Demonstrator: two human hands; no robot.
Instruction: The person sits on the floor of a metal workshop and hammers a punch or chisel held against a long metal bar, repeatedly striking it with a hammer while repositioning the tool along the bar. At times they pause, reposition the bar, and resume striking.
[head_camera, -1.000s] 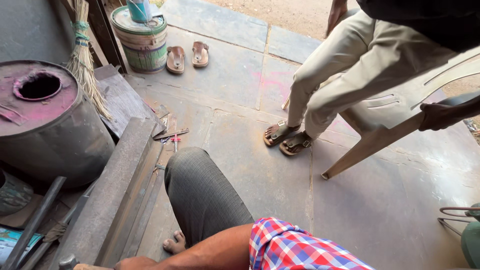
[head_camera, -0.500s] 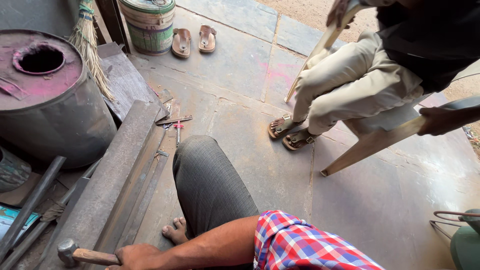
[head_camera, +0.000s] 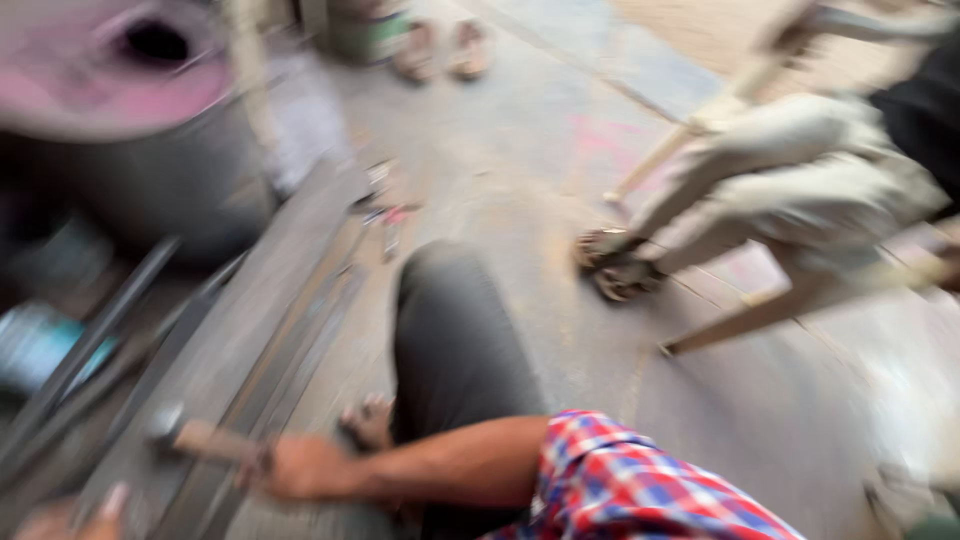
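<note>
Head view: blurred, looking down at a concrete floor (head_camera: 560, 180).
Right hand (head_camera: 300, 467): fingers clenched round the wooden handle of a hammer (head_camera: 195, 437), low left over a long steel bar (head_camera: 250, 330).
Left hand (head_camera: 60, 520): only fingertips show; grip unclear.
Handling: likely head-heavy, rigid; grip the handle.
Room: drum (head_camera: 120, 130) left, seated person's feet (head_camera: 615, 265) right.

Blurred flat blue package (head_camera: 35, 345) at the left edge, beside long dark bars (head_camera: 90, 350)

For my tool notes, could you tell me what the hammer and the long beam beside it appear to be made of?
Hammer: pale brown handle, likely wood; dark grey head, probably metal; blur hides the finish. Right hand grips the handle. Beam: dull grey, flat, straight-edged, probably steel.
</note>
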